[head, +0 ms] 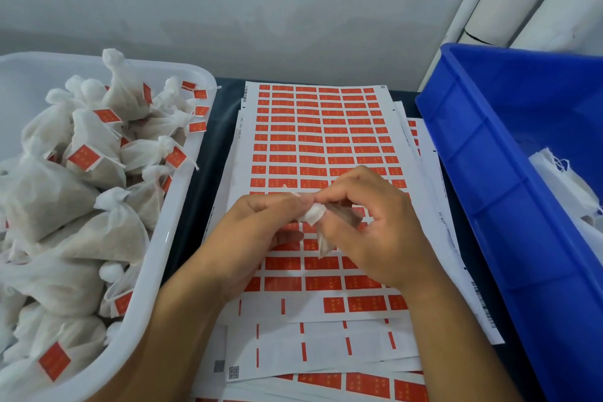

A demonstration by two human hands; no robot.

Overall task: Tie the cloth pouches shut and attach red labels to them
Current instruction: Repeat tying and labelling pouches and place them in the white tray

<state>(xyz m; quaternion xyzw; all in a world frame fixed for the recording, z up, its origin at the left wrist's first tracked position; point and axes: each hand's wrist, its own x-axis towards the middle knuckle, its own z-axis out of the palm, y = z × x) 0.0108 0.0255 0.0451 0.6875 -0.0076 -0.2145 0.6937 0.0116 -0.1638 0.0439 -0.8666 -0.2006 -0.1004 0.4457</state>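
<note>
Both hands meet over the middle of the label sheets, fingers curled in on one small cloth pouch point(318, 222). The left hand point(257, 228) pinches the drawstring point(290, 190) at the gathered neck, a short end sticking up toward eleven o'clock; the right hand point(375, 222) closes round the pouch body and the neck from the three o'clock side, thumb and forefinger meeting the left fingertips. Held up off the paper like this, the neck stays bunched while the string is drawn tight, which looks to be the step in hand; no label is on this pouch yet.

Directly under the hands lie the label sheets point(319, 140), their nearest rows at six o'clock already stripped to bare backing, so the next red label is within easy reach. At nine o'clock the white tub point(182, 206) holds finished pouches point(94, 153), tied and tagged red. At three o'clock the blue crate point(489, 173) holds more white pouches point(567, 186), apparently not yet done.
</note>
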